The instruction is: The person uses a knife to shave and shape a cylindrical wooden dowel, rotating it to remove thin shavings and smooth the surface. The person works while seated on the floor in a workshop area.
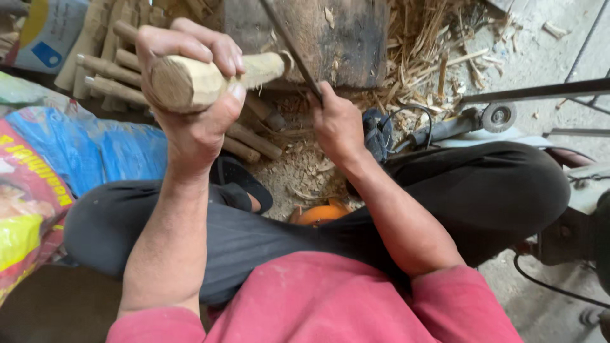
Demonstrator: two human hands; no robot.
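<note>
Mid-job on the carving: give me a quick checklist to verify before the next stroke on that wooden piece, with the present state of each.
1. Left hand wrapped firmly around the wooden piece: ok.
2. Right hand closed on the blade tool: ok.
3. Far end of the piece resting against the wooden block: ok.
4. Left fingers apart from the blade's edge: ok.
5. Blade sharpness: cannot tell.
6. Angle grinder and cord beside the right leg, out of the way: cannot tell.

Lighting is even, soft daylight, brightest over the pale concrete floor (540, 57) at upper right. No hard shadows or glare. The lower left corner falls dim. Focus is sharp centrally; slight wide-angle stretching shows toward the frame edges.
</note>
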